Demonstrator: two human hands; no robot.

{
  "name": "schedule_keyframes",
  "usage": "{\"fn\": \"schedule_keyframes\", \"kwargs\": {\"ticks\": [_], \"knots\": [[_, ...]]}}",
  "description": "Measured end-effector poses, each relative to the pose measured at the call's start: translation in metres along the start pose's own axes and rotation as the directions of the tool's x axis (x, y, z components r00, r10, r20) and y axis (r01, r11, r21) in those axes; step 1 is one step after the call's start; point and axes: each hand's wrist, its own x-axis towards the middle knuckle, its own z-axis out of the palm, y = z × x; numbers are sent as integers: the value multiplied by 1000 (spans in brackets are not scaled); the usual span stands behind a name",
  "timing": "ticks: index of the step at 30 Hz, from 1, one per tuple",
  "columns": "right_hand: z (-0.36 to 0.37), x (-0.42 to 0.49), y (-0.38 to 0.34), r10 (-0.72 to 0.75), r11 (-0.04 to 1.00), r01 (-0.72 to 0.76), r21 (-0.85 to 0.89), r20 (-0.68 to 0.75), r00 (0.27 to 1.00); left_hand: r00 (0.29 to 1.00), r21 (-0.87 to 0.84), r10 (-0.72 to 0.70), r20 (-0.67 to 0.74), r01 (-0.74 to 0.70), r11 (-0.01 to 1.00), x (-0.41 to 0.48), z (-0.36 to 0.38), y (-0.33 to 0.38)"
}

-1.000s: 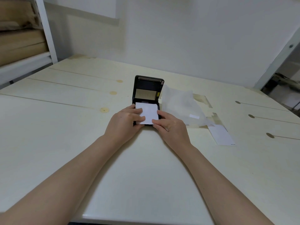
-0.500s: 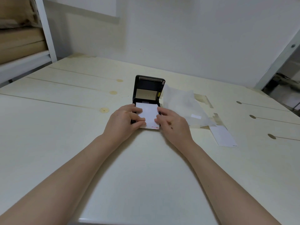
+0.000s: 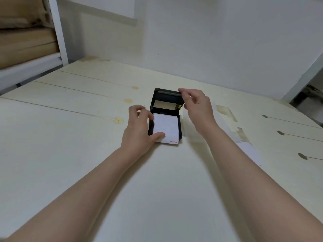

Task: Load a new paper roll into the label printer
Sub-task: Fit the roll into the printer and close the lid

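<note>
Right hand [image 3: 197, 109] now up, fingers pinching lid [image 3: 167, 100]; left thumb on white paper [image 3: 166, 128]

We see the label printer [image 3: 165, 117] standing mid-table [image 3: 70, 154] with its lid [image 3: 167, 100] raised, walling off any approach from the far side. The left hand [image 3: 139, 130] crowds the printer's left flank, thumb on the paper tail [image 3: 166, 128] (which hangs over the near edge), and the right hand [image 3: 197, 109] fills the room at the lid's upper right corner. Loose wrapper sheets [image 3: 248, 149] litter the table to the right. Between the two forearms the near table lies open, as does the wide stretch left of the printer toward the shelf [image 3: 57, 32].
</note>
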Motion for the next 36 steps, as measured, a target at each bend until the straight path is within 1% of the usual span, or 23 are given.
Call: {"fn": "schedule_keyframes", "kwargs": {"ticks": [2, 5, 8, 10, 13, 16, 19, 21, 23, 26, 29, 31, 36], "knots": [[-2, -8, 3, -2, 1000, 2, 13, -10, 1000, 1000, -7, -13, -10, 13, 1000, 1, 1, -1], [-8, -22, 9, 2, 1000, -3, 20, 34, 999, 999, -9, 42, -31, -43, 999, 1, 5, -4], [-13, -36, 12, 15, 999, -19, 49, 80, 997, 992, 55, 100, -78, -96, 994, 1, 4, -4], [-13, -45, 18, -22, 999, 18, 50, 87, 996, 979, 131, 160, -126, -144, 981, 2, 2, -5], [-10, -56, 28, -97, 994, 100, -39, 80, 992, 964, 231, 220, -149, -183, 956, 4, 0, -7], [-9, -65, 36, -113, 985, 122, -125, 77, 991, 958, 282, 252, -139, -206, 937, 4, 0, -8], [-7, -73, 42, -130, 963, 153, -220, 116, 985, 947, 304, 294, -129, -244, 921, 2, -2, -6], [-6, -75, 46, -144, 952, 172, -253, 124, 982, 941, 321, 322, -103, -275, 906, 1, -3, -8], [-4, -76, 47, -166, 946, 195, -260, 129, 978, 935, 353, 353, -38, -318, 880, 0, -5, -11], [-7, -76, 48, -195, 931, 237, -279, 168, 966, 939, 320, 329, 102, -344, 883, -1, -8, -14], [-14, -78, 54, -224, 898, 298, -323, 247, 943, 936, 227, 307, 170, -341, 912, 1, -8, -15], [-16, -79, 60, -242, 870, 336, -361, 281, 929, 935, 184, 318, 156, -344, 921, 1, -6, -17], [-10, -79, 64, -311, 853, 371, -367, 214, 926, 941, 175, 329, 87, -339, 924, -5, -1, -17]]}}
